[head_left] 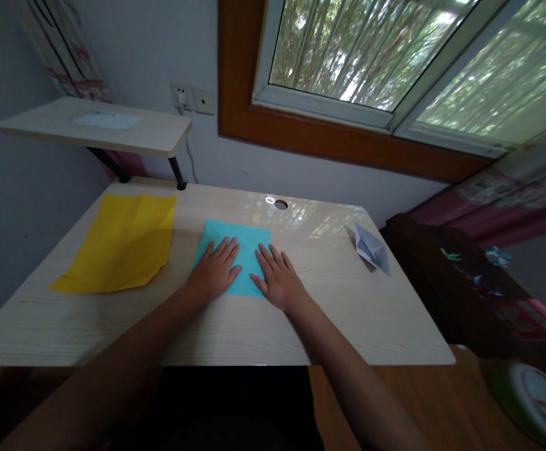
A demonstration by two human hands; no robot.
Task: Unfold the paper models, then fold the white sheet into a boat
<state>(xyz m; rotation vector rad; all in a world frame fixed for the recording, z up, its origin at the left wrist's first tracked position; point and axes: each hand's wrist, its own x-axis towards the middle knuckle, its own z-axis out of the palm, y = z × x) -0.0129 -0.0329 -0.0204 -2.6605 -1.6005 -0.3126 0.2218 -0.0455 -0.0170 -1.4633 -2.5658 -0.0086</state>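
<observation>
Pale desk (348, 313) bears turquoise paper (247, 254), partly hidden under spread fingers (229, 248).

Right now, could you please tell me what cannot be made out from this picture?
All in the head view:
Blue sheet: parts covered by the left hand and the right hand.
White slip on the shelf: its marks are too small and blurred to read.
White cord: lower end hidden behind the desk.
Round green-and-white object: cut off by the right edge.
Small items on the dark furniture: too blurred to identify.
</observation>
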